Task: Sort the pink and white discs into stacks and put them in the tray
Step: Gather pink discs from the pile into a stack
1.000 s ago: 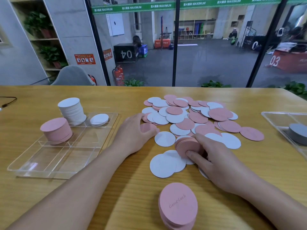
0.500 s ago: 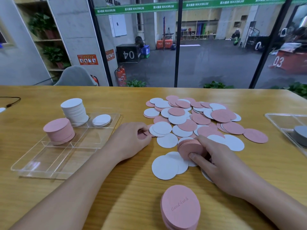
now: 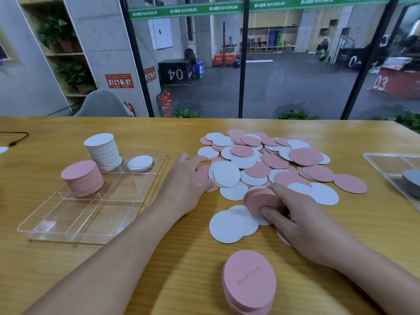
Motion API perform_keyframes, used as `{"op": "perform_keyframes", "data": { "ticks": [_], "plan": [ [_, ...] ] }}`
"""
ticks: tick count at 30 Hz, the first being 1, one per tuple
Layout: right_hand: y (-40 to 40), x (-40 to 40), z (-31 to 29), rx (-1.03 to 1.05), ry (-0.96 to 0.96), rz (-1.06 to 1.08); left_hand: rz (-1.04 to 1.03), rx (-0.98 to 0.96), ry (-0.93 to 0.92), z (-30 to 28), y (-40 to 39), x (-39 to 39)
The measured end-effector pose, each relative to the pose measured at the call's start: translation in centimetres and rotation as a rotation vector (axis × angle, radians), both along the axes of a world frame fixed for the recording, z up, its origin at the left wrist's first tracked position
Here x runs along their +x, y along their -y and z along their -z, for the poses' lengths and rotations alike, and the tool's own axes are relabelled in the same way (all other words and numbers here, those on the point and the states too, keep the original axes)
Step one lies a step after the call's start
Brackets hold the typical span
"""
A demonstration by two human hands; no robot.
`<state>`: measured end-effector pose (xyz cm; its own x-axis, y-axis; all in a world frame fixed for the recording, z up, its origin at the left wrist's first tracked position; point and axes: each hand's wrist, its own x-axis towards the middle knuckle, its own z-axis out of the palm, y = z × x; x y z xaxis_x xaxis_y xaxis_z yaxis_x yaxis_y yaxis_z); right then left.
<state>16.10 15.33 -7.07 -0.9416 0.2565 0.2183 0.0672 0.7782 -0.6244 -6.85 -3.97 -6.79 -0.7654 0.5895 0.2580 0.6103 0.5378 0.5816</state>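
Pink round discs stand in three stacks: one in the clear plastic tray [image 3: 127,214] left of the left hand [image 3: 184,185], one [image 3: 250,280] near the body, one [image 3: 261,198] gripped on edge by the curled right hand [image 3: 302,221]. White discs make two stacks in the tray. Left hand lies flat, fingers relaxed, touching a pink disc [image 3: 202,175] at the edge of the loose pile [image 3: 272,160].

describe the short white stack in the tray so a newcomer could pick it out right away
Start at the clear divided tray on the left of the wooden table. Its far row holds a tall white stack; the short white stack sits in the compartment just right of it. It is only a few discs high, unlike the tall white stack and the pink stack.
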Motion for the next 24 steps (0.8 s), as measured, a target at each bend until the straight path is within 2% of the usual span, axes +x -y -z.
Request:
{"op": "perform_keyframes", "data": {
  "ticks": [5,10,12,14,18,24],
  "plan": [
    [0.1,0.1,-0.1,-0.008,0.000,-0.007,-0.085,0.183,0.084,-0.5,1.1,-0.8],
    [0.1,0.0,-0.1,0.007,0.005,-0.009,-0.093,0.356,0.083,-1.3,1.8,-0.5],
    [0.0,0.0,-0.1,-0.002,0.009,-0.003,-0.018,0.430,0.097,-1.6,1.8,0.2],
    [0.0,0.0,-0.1,-0.015,0.010,-0.001,0.146,0.456,0.151,-2.0,1.5,1.4],
    [-0.1,-0.1,0.0,0.000,0.008,0.002,0.437,0.367,0.236,-1.3,0.4,3.5],
    [0.1,-0.1,0.1,0.009,0.005,0.005,0.564,0.294,0.340,-0.3,-0.5,4.4]
  ]
}}
